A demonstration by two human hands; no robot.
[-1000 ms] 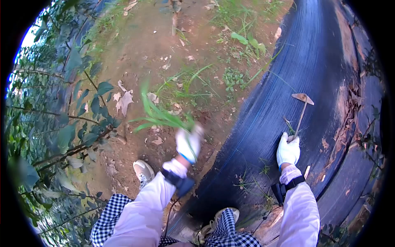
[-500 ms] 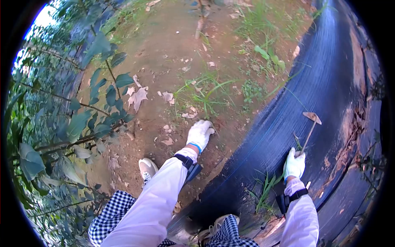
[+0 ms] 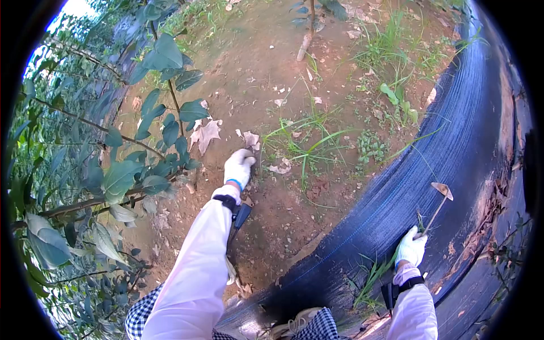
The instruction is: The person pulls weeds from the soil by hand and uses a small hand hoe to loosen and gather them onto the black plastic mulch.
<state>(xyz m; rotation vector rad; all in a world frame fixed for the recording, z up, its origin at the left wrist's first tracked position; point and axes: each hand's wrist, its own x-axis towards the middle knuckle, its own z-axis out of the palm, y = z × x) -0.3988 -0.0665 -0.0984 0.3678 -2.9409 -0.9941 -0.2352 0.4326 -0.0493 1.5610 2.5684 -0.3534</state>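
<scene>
My left hand (image 3: 239, 168), in a white glove, is low over the bare soil with its fingers curled together. Whatever lies between them, if anything, is hidden. Just above it are pale dry leaves (image 3: 249, 140), and to its right grows a grass tuft (image 3: 309, 148). My right hand (image 3: 412, 247), also gloved, is closed around the thin handle of a small hoe (image 3: 436, 212). The hoe's blade points up and away, over the black ground cover (image 3: 362, 218). A few green blades stick up beside the right hand's fingers.
A leafy branch (image 3: 122, 195) reaches in from the left, close to my left arm. A thin trunk (image 3: 306, 45) rises from the soil ahead. More grass (image 3: 374, 277) stands by my right wrist. Weeds (image 3: 371, 146) line the edge of the cover.
My left hand has moved left, from the base of the grass tuft toward the dry leaves. The right hand keeps the hoe, slightly lower in view. The view has shifted a little.
</scene>
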